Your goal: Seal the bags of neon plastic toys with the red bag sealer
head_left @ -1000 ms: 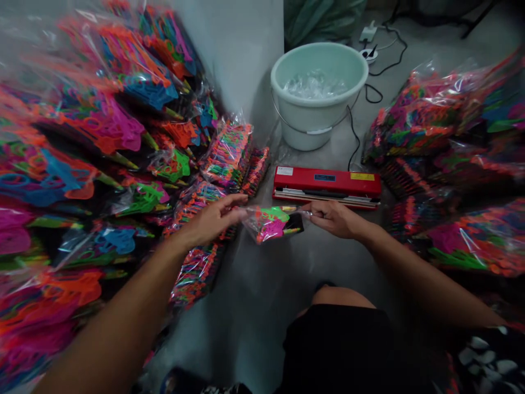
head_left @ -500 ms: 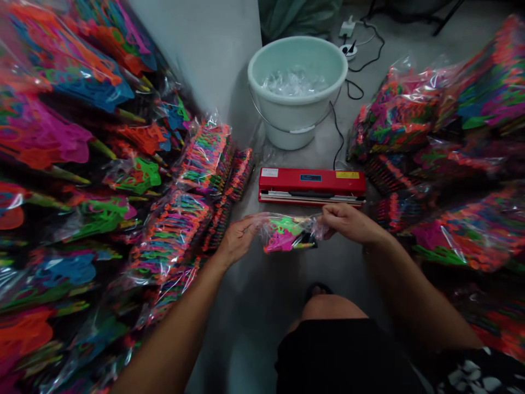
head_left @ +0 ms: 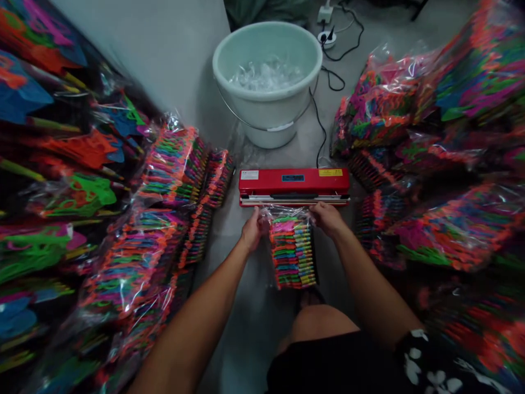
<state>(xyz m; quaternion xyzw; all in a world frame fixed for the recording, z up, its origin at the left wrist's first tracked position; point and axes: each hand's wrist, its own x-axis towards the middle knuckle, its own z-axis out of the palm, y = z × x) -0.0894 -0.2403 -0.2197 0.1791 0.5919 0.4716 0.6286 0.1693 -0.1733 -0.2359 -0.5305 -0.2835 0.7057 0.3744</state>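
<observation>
A clear plastic bag point(head_left: 292, 251) packed with rows of colourful plastic pieces hangs between my hands. My left hand point(head_left: 253, 230) pinches its upper left corner, and my right hand point(head_left: 327, 218) pinches the upper right corner. The bag's upper edge lies close to the front of a red impulse sealer point(head_left: 293, 180); I cannot tell whether it touches the sealing strip. The sealer's long bar and pale strip face me. The bag's stacked contents show orange, green, pink and blue on the left and yellow on the right.
A pale green bucket point(head_left: 266, 109) with crumpled clear plastic inside stands behind the sealer. Filled bags point(head_left: 131, 257) are piled on the left, and more bags point(head_left: 381, 104) on the right. A black cord point(head_left: 322, 131) runs from the sealer toward a power socket point(head_left: 327, 39).
The bag has turned from end-on to hanging, showing its stacked rows, and its top is nearer the sealer. Both hands remain on its corners. The view has shifted right.
</observation>
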